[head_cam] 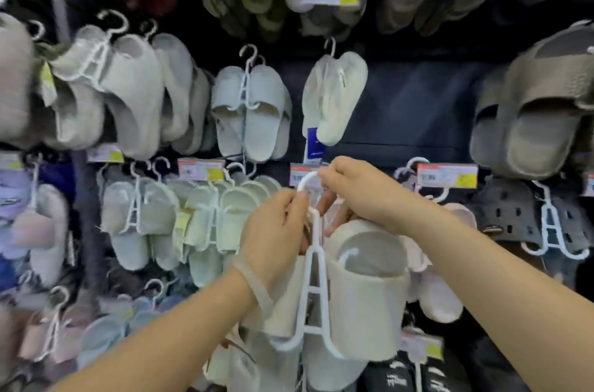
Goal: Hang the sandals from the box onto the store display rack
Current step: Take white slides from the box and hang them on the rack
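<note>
Gripping the white hanger (313, 250) near its hook, the left hand (273, 231) and right hand (360, 192) both curl around it, holding the cream sandals (366, 292) against the display rack (408, 102) among hanging slippers (250, 109).

1. Cream sandals (366, 292) on a white hanger (313, 276)
2. At 9 o'clock, pale blue sandals (250, 112)
3. At 3 o'clock, brown sandals (530, 121)
4. At 12 o'clock, off-white flip-flops (334, 99)
5. Price tags (446, 175) white, with red and yellow
6. Dark navy backboard (411, 102)
</note>
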A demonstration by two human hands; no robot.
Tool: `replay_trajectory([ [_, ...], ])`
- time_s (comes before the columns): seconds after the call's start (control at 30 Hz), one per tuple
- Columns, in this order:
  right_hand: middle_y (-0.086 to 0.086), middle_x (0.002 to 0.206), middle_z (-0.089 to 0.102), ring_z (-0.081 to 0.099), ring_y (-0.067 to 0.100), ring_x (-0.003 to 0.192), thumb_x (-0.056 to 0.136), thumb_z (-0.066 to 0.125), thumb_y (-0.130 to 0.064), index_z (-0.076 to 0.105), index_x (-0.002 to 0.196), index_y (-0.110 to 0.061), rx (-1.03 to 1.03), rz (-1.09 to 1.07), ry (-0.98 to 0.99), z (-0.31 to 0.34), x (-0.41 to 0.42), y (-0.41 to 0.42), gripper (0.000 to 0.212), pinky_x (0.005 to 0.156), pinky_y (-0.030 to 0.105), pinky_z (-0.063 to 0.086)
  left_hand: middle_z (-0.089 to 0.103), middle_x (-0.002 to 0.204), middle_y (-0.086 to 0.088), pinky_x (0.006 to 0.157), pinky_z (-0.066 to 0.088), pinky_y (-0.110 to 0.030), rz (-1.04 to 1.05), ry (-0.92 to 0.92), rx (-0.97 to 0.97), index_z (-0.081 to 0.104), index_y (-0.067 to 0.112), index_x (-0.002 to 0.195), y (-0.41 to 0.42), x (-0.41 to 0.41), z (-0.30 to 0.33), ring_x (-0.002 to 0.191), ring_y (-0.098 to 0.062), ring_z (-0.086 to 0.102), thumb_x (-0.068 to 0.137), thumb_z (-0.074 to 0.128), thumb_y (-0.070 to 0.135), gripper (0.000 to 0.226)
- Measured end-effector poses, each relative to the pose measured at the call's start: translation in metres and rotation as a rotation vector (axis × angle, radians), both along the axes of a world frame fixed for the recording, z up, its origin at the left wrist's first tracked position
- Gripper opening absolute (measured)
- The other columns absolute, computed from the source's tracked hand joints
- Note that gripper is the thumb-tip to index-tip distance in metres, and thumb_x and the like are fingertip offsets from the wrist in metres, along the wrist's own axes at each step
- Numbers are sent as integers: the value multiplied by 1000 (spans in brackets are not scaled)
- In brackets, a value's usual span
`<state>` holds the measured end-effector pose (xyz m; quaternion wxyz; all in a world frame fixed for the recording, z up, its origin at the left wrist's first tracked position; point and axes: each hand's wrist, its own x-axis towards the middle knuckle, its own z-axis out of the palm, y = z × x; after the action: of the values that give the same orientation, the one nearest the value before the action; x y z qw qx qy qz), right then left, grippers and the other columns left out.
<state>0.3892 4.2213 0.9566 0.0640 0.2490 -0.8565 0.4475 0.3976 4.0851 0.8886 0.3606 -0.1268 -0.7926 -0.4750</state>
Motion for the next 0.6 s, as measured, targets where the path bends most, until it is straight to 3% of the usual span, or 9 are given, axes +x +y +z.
replay_trajectory([
  [0.1, 6, 89, 72, 69, 13, 70, 95, 46, -38, 55, 99, -7, 38, 103, 22, 16, -9, -30, 32, 74, 21, 53, 59, 49, -4, 60, 45, -30, 32, 22, 28, 48, 11, 68, -49, -1, 21, 50, -15, 57, 98, 40, 32, 38],
  [0.17, 1, 100, 72, 65, 18, 100, 91, 48, -47, 64, 104, -20, 162, 122, 60, 24, -17, -44, 33, 97, 31, 48, 58, 44, 0, 57, 42, -24, 43, 27, 39, 49, 7, 72, -76, -2, 38, 46, -9, 54, 98, 39, 32, 37],
  [0.2, -1, 105, 70, 61, 17, 107, 89, 48, -50, 66, 105, -23, 210, 125, 65, 29, -20, -52, 35, 100, 33, 45, 58, 44, 0, 60, 43, -26, 49, 35, 36, 50, 4, 74, -86, -3, 46, 47, -10, 54, 97, 39, 32, 38],
  [0.3, -10, 105, 66, 60, 8, 101, 83, 53, -56, 66, 106, -26, 287, 176, 136, 46, -26, -72, 40, 91, 23, 47, 60, 52, -6, 66, 48, -37, 48, 83, 60, 50, 2, 76, -111, -12, 70, 52, -17, 56, 97, 39, 29, 36],
  [0.37, -12, 100, 65, 62, 5, 93, 72, 63, -61, 64, 102, -31, 340, 190, 209, 60, -32, -76, 42, 84, 23, 50, 58, 55, -6, 60, 48, -35, 46, 92, 106, 48, 8, 72, -124, -19, 86, 48, -12, 54, 98, 38, 28, 34],
  [0.43, -5, 85, 64, 61, 8, 76, 70, 70, -57, 63, 92, -22, 350, 151, 306, 71, -41, -76, 42, 72, 24, 49, 57, 54, -4, 57, 46, -29, 46, 95, 136, 47, 12, 72, -133, -26, 101, 43, -6, 52, 98, 37, 30, 33],
  [0.53, -14, 51, 49, 43, -3, 47, 83, 60, -41, 50, 63, -16, 118, 59, 444, 87, -62, -86, 34, 49, 10, 35, 57, 60, -8, 56, 49, -27, 60, 170, 106, 45, 12, 74, -139, -41, 130, 43, -5, 52, 99, 35, 29, 32],
  [0.6, -12, 47, 45, 39, -2, 43, 89, 55, -37, 43, 58, -15, 49, 16, 498, 101, -75, -92, 39, 44, 10, 32, 58, 68, -17, 68, 54, -36, 90, 262, 51, 43, 11, 72, -139, -53, 155, 55, -17, 58, 99, 35, 28, 33],
])
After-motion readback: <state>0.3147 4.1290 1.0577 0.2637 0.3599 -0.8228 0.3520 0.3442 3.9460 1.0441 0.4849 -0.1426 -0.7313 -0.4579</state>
